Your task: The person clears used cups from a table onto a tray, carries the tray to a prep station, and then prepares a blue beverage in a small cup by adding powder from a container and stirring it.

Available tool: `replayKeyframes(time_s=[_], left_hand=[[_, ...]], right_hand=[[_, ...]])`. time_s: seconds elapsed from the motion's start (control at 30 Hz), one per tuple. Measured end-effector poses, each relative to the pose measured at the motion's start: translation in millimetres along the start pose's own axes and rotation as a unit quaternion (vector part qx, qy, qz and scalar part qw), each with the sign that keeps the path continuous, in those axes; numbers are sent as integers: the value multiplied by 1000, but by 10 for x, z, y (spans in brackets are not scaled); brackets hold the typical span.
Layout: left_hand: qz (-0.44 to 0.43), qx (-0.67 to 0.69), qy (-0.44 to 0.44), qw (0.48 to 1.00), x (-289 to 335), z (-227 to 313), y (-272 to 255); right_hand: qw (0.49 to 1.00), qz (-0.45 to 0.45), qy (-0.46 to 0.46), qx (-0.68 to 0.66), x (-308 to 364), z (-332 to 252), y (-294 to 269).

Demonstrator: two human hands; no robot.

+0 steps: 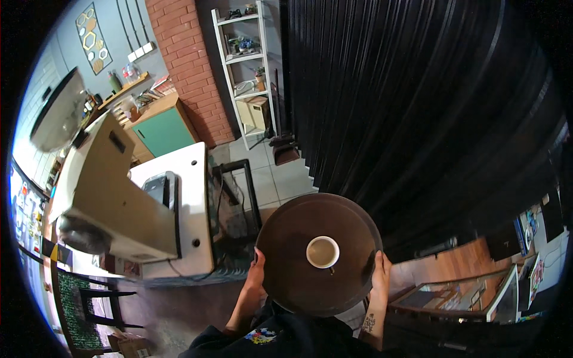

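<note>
A round dark brown serving tray [292,280] is held level in front of my body. My left hand [256,274] grips its left rim, with the thumb on top. On the opposite side my right hand [380,274] has hold of the right rim, thumb also over the edge. The other fingers of both hands are mostly hidden under the tray. Near the tray's middle stands a small white cup [323,252], upright, holding a pale brownish liquid. Its handle points toward me.
To my left a large cream-coloured machine [119,185] stands on a white-topped counter [194,221]. A black pleated curtain or folding partition [412,101] fills the right. Ahead are a white ladder shelf [245,59], a brown dustpan [286,156] and a tiled floor [262,182]. A glass case [459,292] is at lower right.
</note>
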State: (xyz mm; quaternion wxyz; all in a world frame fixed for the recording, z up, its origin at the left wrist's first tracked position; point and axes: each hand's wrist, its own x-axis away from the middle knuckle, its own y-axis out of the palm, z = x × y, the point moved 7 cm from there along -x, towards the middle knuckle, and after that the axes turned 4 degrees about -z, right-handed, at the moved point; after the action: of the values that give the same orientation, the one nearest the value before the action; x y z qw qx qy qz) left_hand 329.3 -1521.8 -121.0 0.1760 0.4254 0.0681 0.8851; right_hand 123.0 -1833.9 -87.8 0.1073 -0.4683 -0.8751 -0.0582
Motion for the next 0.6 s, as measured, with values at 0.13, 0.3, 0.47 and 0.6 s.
replayKeyframes(time_s=[0.13, 0.3, 0.47, 0.6], left_hand=[[39, -19, -11, 999, -671, 621, 204], [53, -65, -10, 996, -1713, 1302, 300], [122, -111, 13, 986, -2176, 2091, 436], [145, -11, 53, 988, -2666, 2524, 225]], right_hand=[[999, -29, 10, 22, -970, -132, 467], [997, 3, 25, 70, -2049, -288, 956], [995, 9, 94, 41, -2992, -453, 1527], [991, -69, 94, 63, -3623, -723, 2417]])
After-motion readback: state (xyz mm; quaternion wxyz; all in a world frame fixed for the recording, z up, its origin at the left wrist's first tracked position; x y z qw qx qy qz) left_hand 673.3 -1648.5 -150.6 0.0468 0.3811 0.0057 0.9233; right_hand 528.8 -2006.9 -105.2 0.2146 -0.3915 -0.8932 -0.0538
